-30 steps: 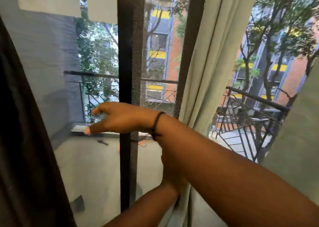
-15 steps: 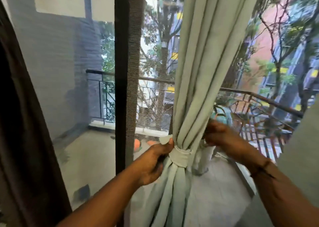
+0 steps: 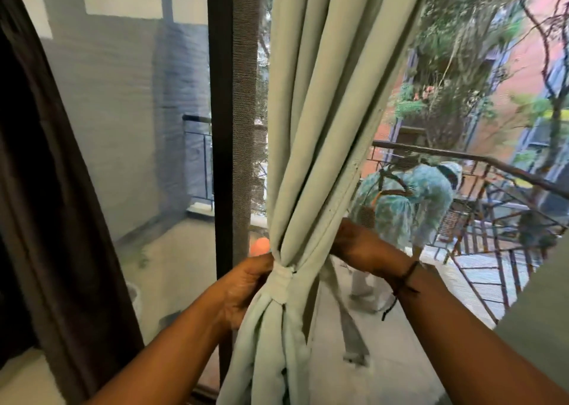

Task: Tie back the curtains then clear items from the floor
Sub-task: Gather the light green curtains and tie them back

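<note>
Staying put, both hands (image 3: 246, 284) keep gripping the tied curtain (image 3: 308, 158).

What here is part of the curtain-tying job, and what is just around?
Part of the job:
green curtain
tie band around it
left hand, gripping at the band
right hand, behind the curtain's edge

Just around:
dark curtain
door frame
balcony railing
person outside

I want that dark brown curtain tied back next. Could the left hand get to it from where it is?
Probably yes. The left hand grips the pale green curtain at its tie band; nothing but the door frame's post stands near the way to the dark brown curtain, once it lets go.
</note>
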Motion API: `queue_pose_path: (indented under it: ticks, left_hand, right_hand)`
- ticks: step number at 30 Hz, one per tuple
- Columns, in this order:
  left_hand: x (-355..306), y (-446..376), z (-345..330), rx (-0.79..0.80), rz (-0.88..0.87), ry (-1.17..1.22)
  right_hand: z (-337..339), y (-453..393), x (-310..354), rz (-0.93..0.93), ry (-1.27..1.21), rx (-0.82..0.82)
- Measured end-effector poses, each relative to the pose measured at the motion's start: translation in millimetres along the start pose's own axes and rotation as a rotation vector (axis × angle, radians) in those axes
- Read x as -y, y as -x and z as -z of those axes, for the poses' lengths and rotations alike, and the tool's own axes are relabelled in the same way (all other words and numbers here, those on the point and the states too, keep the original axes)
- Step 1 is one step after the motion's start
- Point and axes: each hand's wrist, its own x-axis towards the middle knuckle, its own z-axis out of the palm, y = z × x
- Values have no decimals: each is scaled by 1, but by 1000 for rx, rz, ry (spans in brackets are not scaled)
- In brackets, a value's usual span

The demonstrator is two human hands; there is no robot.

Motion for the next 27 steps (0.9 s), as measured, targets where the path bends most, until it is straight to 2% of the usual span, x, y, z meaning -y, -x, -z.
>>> queue_pose_path:
  ticks: [3,8,12,15,19,23,27]
  left_hand:
    - [-1,5,8,-96,-92,-54]
    - [-14,13,14,-284,-357,-373]
    - [-9,23,15,-111,-336,-498]
    - [-12,25,11,-133,-353,-502]
    - [-24,25,14,-227,-462,-676]
    - [-21,21,22,-339,-522,-894]
    - [-17,19,23,-303,-567,-1019]
  right_hand:
    - [9,-4,-9,78,141,-153]
    - [20,2,-17,114,569,-370]
    - [25,10,-12,44,793,-532]
    - [23,25,2,13,837,-493]
    - [-12,59,19,-1,926,-385]
    - [-71,84,24,-107,1051,-358]
    - [-91,79,28,-245,1040,-401]
